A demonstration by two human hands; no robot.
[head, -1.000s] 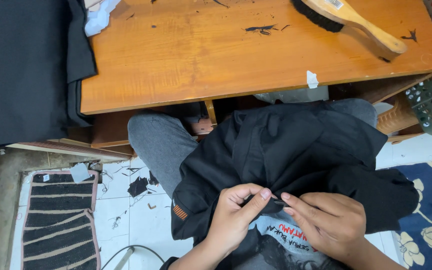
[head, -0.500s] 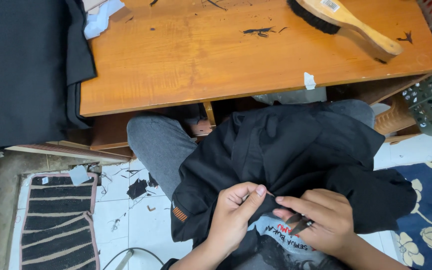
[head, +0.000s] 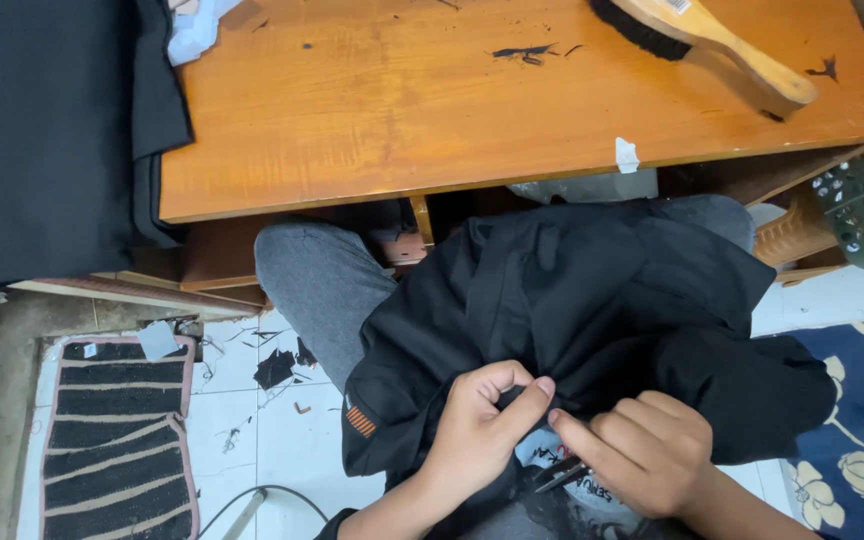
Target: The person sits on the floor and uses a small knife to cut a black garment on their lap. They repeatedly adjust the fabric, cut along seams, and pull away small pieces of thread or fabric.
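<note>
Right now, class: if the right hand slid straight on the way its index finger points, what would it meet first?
The right hand points up-left; its index fingertip nearly meets the left hand's thumb over the black garment, so probably that thumb first.

A white rectangular label (head: 674, 5) sits on the wooden brush's back, far right on the table. A small orange striped tag (head: 358, 422) marks the black garment's near left edge. A white paper slip (head: 627, 154) sticks at the table's near edge.
</note>
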